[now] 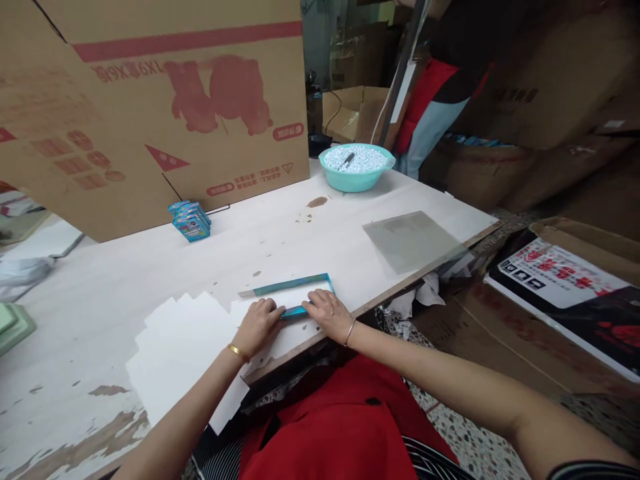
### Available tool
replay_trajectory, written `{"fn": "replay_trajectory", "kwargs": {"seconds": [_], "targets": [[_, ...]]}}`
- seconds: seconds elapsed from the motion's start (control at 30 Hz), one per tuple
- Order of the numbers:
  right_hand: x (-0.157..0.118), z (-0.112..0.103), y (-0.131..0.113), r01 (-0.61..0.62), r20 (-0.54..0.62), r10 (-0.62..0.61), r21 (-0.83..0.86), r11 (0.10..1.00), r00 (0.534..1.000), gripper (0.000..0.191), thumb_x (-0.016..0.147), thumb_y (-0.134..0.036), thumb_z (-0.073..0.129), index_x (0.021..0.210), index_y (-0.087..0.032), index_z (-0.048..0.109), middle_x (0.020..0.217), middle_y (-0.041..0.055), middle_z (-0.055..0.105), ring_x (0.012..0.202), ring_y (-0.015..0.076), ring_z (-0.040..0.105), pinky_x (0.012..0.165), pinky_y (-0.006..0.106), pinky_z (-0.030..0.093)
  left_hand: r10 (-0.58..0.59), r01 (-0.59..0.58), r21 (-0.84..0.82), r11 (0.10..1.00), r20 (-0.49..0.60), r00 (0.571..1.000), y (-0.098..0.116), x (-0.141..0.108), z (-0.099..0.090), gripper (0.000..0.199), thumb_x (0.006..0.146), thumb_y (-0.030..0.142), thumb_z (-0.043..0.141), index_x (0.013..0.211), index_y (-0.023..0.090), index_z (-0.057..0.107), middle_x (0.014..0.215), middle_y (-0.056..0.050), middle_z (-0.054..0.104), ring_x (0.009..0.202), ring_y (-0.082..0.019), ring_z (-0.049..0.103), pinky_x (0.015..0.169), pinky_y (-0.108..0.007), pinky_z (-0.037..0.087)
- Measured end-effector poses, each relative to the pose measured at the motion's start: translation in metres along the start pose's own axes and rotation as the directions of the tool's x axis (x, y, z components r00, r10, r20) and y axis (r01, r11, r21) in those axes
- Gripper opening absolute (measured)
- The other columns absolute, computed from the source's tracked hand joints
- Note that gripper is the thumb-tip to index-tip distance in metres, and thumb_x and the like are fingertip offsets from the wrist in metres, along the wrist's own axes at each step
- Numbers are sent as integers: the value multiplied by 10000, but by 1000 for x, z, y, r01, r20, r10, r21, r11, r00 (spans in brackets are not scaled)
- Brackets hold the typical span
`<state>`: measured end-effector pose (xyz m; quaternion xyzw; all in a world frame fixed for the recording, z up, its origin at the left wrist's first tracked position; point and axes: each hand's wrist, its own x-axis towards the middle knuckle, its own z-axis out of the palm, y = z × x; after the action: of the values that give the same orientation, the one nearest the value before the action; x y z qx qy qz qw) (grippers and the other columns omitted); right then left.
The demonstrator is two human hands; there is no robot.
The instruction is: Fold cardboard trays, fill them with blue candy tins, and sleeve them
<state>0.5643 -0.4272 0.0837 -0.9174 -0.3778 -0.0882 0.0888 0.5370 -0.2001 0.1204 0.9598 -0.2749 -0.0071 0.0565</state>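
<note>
Both hands press flat rather than clamp: the left hand (pixel 257 325) lies with fingers together on the near edge of a teal-bordered card (pixel 287 293), and the right hand (pixel 327 313) pins the same edge just beside it, fingers spread slightly. The card lies flat on the desk (pixel 280 227), close to its near edge, partly over a fan of white sheets (pixel 185 347).

The likeliest slip, as I judge it, is the card skating on the loose sheets beneath it if pressure comes unevenly, or the overhanging lowest sheet sliding off the desk's edge.

Going left to right: a green tray corner (pixel 13 327) at the far left, a big printed carton (pixel 155 107) standing behind, a small stack of blue packets (pixel 191 220) at its foot, a teal bowl (pixel 357 167) of white pellets further back, and a clear plastic sheet (pixel 413 240) to the right. Another person stands beyond the bowl. None of these crowds the hands.
</note>
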Motion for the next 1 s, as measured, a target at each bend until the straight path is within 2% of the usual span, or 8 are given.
{"fn": "replay_trajectory", "kwargs": {"seconds": [0.07,0.17,0.23,0.4,0.6,0.73,0.87,1.0], "targets": [[4,-9,-1,-41,126,38,18,999,991,211,917,-111,413,979,-132,614,1000,132,598,946,246,526,791,355,430,-52,55,-108,993,22,998,1,1,1,220,907,294,460,1029,185,607,894,-81,588,823,-200,527,737,-328,426],[9,-17,-1,-106,225,90,61,992,970,159,901,-221,521,989,-110,594,1015,143,580,963,266,514,791,350,425,-125,128,-225,966,28,992,0,8,-4,142,866,303,515,875,188,598,842,-48,594,764,-174,537,683,-287,407],[12,-19,0,-140,260,113,89,986,959,213,881,-276,573,1006,-104,585,1035,145,577,984,272,509,806,346,417,-127,140,-261,955,66,990,-2,13,-9,155,846,327,544,801,188,598,794,-28,604,719,-157,533,667,-274,383],[17,-25,4,-153,279,109,141,978,954,241,888,-253,572,1092,-129,545,1033,114,606,985,248,525,824,328,395,-141,205,-328,922,208,968,-11,23,-15,235,803,407,579,767,179,619,657,12,590,622,-127,481,659,-270,338],[28,-38,13,-219,395,125,204,954,910,261,898,-305,564,1101,-143,535,1042,114,648,1012,228,560,803,288,380,-90,307,-502,808,411,907,-23,35,-20,301,769,471,549,781,175,601,695,16,546,676,-134,455,627,-244,329],[38,-42,19,-233,505,105,196,952,857,247,901,-358,545,1031,-154,599,1056,123,664,970,225,601,707,265,387,-50,323,-478,817,499,865,-25,43,-26,319,763,486,535,715,171,547,641,27,470,639,-122,401,599,-240,294],[48,-42,25,-208,591,51,200,957,805,248,874,-384,576,905,-159,676,1001,110,691,919,208,630,653,242,393,-60,320,-430,844,518,853,-23,46,-26,330,755,500,520,686,177,522,626,26,445,636,-127,391,576,-241,274],[54,-44,26,-178,647,16,186,966,763,269,869,-375,580,938,-144,698,993,119,699,907,208,641,642,236,409,-48,333,-418,845,561,826,-23,50,-26,323,745,491,521,659,180,489,600,30,428,602,-120,375,549,-242,266]]}}
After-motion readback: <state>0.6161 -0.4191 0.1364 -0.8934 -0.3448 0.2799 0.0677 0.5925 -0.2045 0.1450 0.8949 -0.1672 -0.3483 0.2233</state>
